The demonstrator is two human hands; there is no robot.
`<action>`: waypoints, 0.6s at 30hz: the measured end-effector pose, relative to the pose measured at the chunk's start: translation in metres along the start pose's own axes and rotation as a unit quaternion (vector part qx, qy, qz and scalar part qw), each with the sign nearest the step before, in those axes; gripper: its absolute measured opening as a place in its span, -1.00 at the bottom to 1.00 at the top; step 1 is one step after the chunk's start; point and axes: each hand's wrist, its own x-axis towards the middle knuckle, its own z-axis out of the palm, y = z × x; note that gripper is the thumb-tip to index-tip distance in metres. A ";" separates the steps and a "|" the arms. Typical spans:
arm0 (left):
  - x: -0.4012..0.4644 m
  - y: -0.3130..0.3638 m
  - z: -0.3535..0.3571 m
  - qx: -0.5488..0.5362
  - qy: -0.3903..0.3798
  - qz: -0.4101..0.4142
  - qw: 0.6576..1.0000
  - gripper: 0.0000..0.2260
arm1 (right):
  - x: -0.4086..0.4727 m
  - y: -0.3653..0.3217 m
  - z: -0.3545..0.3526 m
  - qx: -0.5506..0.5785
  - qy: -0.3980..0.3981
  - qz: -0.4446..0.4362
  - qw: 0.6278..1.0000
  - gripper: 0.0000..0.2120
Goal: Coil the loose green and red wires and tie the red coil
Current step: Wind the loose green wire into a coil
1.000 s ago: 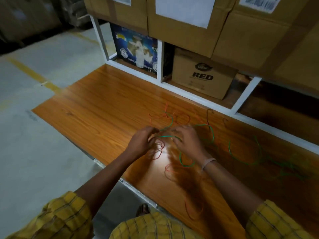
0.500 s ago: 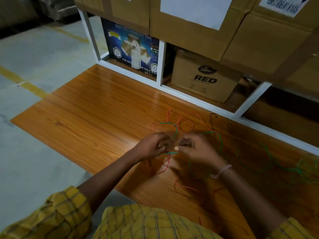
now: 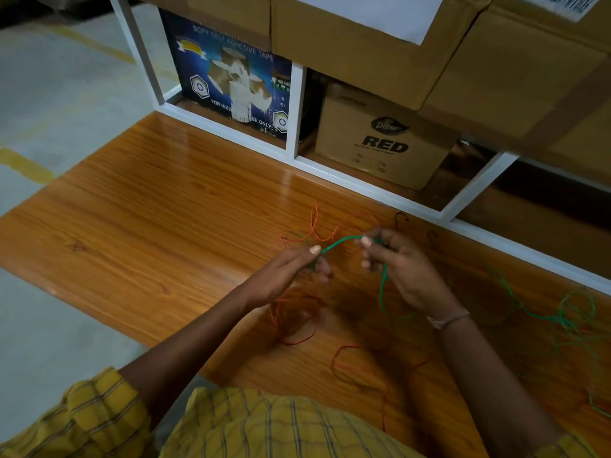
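Shelving [image 3: 297, 104] fills the back, cartons stacked above, a tape box [image 3: 231, 77] and a carton marked RED [image 3: 383, 140] tucked in its lowest bays. In front lies the wooden board [image 3: 148, 226], glossy, with both wires strewn across it. Green wire [image 3: 568, 312] sprawls in loose loops well off to the right, then trails back under the right wrist and up into the hands. Red wire [image 3: 291, 319] lies in scattered curls just below and beyond the left hand, more of it nearer the body. Now the hands: left hand [image 3: 291, 276] pinches the green strand between thumb and fingers, closed tight on it. Right hand [image 3: 400, 272] pinches the same strand a little further along, fingers curled, also holding. Between them a short green arc stands clear of the board, running left to right and slightly away. That's the key line: the slack all lies to the right, on the right hand's side, so that hand looks best placed to feed wire in while the left keeps the start of the coil. No coil is visible yet; I'd judge this is early, green first, red and its tie still to come.
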 end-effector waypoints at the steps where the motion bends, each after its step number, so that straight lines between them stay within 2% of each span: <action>1: 0.000 0.002 0.000 -0.039 0.001 0.000 0.999 -0.56 | 0.005 -0.003 -0.002 0.041 0.025 0.016 0.999 -0.90; 3: 0.000 0.005 -0.003 -0.095 0.003 -0.008 0.995 -0.69 | 0.016 -0.005 -0.007 0.088 0.086 0.047 0.991 -0.90; 6: -0.001 0.008 -0.009 -0.150 -0.012 0.004 0.989 -0.82 | 0.034 0.001 -0.014 0.081 0.167 0.082 0.979 -0.90; 9: 0.000 0.017 -0.011 -0.225 -0.034 0.033 0.973 -0.69 | 0.042 0.011 -0.008 -0.042 0.175 0.080 0.981 -0.85; 12: 0.004 0.028 -0.007 -0.317 -0.039 0.048 0.947 -0.56 | 0.039 0.019 0.005 -0.200 0.107 0.073 0.971 -0.76; 15: 0.013 0.033 -0.004 -0.389 0.002 0.043 0.920 -0.57 | 0.031 0.027 0.020 -0.288 -0.024 0.094 0.953 -0.73; 18: 0.024 0.033 -0.003 -0.417 0.032 0.033 0.908 -0.57 | 0.018 0.032 0.034 -0.374 -0.125 0.063 0.917 -0.74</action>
